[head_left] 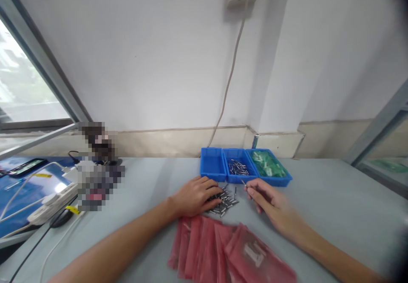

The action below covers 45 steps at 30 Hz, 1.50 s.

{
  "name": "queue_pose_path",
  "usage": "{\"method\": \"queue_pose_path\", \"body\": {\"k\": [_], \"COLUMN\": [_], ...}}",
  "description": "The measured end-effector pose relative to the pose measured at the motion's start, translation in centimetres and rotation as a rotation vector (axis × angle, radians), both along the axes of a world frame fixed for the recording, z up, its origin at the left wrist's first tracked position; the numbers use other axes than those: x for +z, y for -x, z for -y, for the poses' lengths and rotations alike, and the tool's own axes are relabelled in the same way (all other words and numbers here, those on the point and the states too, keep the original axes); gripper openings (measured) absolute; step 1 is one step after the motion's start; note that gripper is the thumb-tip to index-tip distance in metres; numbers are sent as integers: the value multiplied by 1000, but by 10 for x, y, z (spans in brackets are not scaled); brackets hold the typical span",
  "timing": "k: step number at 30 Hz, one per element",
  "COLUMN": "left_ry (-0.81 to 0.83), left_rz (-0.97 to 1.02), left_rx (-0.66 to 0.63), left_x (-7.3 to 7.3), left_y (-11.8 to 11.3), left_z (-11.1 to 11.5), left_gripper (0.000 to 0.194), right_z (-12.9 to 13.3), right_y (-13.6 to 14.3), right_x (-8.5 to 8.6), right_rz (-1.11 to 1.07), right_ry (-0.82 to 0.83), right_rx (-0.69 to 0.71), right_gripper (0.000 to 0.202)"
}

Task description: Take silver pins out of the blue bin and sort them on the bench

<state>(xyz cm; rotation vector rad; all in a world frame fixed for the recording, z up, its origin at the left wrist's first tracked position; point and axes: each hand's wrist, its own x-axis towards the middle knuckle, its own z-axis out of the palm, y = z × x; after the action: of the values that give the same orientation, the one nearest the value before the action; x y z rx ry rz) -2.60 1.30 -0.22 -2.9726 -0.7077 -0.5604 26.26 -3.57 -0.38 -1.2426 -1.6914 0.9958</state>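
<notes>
My left hand (198, 196) lies flat on the table with its fingers stretched over the left side of a loose pile of small dark and silver metal pins (227, 201). To the right of the pile, my right hand (267, 200) pinches one thin metal pin (244, 183) between thumb and fingertips, close to the front of the blue bins. In the middle blue bin (241, 179) are more such pins (237, 167). Below the pile, several red plastic bags (204, 249) overlap; a pale object shows through the rightmost one.
A blue bin (213, 176) stands left of the pin bin, and one with green plastic packets (269, 164) stands right. A power strip (52, 204), cables and a phone (28, 167) lie at the left. A wall closes the back; a cord (232, 68) hangs down it.
</notes>
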Motion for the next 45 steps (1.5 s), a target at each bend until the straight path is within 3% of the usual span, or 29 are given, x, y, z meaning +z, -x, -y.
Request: {"method": "queue_pose_path", "body": {"k": [19, 45], "left_ry": [-13, -10], "left_rz": [8, 2], "left_rx": [1, -2], "left_x": [-1, 1], "left_y": [0, 1], "left_z": [0, 1], "left_gripper": [36, 37], "right_z": [3, 1], "right_y": [0, 0], "right_x": [3, -1], "right_rz": [23, -24], "right_ry": [-35, -100], "right_rx": [-50, -69], "right_gripper": [46, 39]}}
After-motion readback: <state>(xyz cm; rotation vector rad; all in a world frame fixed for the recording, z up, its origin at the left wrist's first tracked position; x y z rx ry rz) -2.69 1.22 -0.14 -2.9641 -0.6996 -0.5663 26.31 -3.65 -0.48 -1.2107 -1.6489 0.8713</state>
